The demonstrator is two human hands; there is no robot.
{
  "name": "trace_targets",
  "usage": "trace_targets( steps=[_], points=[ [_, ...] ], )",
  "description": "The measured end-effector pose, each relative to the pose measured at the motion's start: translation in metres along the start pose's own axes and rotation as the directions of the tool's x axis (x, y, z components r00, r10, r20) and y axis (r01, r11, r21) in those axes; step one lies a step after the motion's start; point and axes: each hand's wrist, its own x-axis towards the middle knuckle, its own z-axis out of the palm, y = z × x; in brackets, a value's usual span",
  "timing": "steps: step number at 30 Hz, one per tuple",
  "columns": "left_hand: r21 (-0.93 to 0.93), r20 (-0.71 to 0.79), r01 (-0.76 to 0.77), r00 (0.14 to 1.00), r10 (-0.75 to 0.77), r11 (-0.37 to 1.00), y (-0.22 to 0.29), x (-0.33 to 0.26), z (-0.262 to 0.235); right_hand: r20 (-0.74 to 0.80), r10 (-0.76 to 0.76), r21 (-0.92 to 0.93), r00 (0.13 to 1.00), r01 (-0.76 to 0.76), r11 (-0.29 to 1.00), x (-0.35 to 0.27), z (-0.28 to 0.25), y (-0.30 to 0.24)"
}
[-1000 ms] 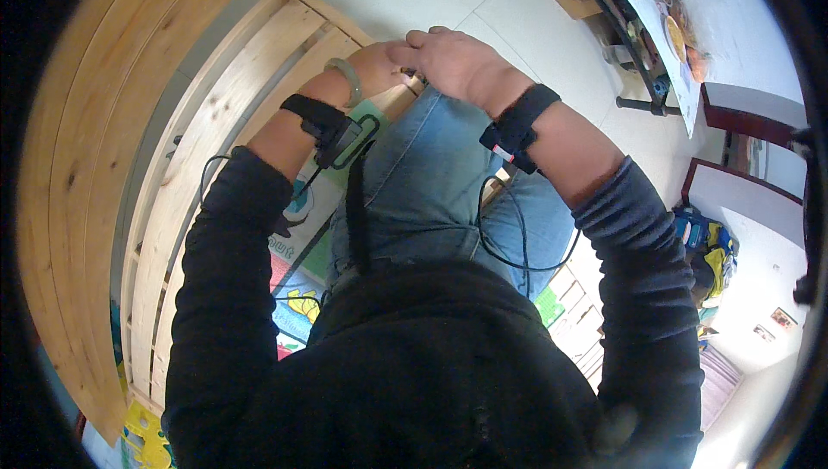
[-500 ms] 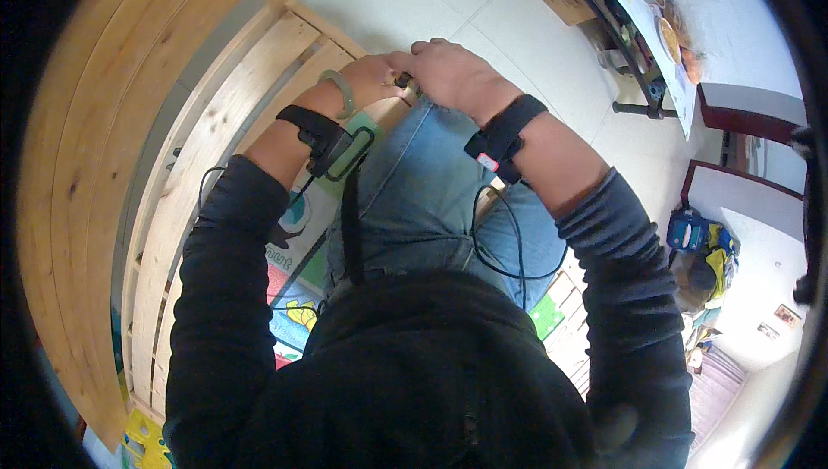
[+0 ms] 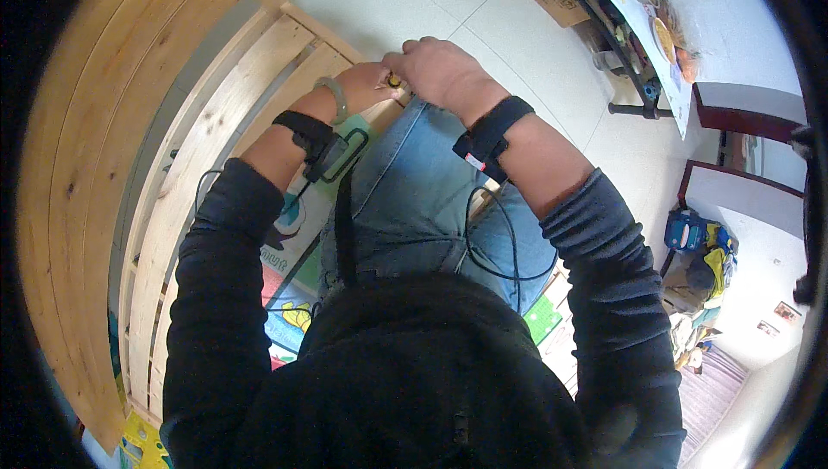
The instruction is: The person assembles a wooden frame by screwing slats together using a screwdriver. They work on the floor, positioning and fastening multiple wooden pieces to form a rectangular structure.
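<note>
"Where's the small, rounded dark-and-yellow piece (image 3: 394, 81)?"
"Pinched in the left hand (image 3: 366, 85), near smooth, knotty wooden slats (image 3: 235, 107)."
"And the right hand (image 3: 442, 75)?"
"Against the left, its grip hidden; below both, creased blue denim jeans (image 3: 414, 180)."

The slats (image 3: 246, 81) lie left of the hands (image 3: 442, 76), the table (image 3: 679, 96) right.

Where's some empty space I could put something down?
The pale floor is bare between the right hand and the black-legged table. The wooden slats between the tall wooden panel and left sleeve have room, but gaps too. Crowded spots: the cluttered upper part of the table, and where the left hand meets the right.
</note>
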Motion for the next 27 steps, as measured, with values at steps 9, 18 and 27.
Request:
trace_targets(
  steps=[9, 18, 27],
  points=[
    [-0.040, -0.251, -0.028, 0.968, 0.017, 0.999, 0.030, -0.001, 0.008, 0.128, 0.357, 0.143, 0.925, -0.373, 0.917, 0.000, 0.013, -0.008],
    [-0.116, 0.060, -0.010, 0.998, 0.017, 0.993, 0.005, 0.001, -0.014, -0.091, -0.049, 0.101, 0.995, 0.058, 0.993, -0.003, 0.017, 0.000],
    [-0.155, 0.006, -0.085, 0.996, 0.087, 0.984, 0.010, 0.010, 0.000, 0.015, 0.164, 0.152, 0.986, -0.164, 0.975, -0.004, 0.020, 0.001]
  ],
)
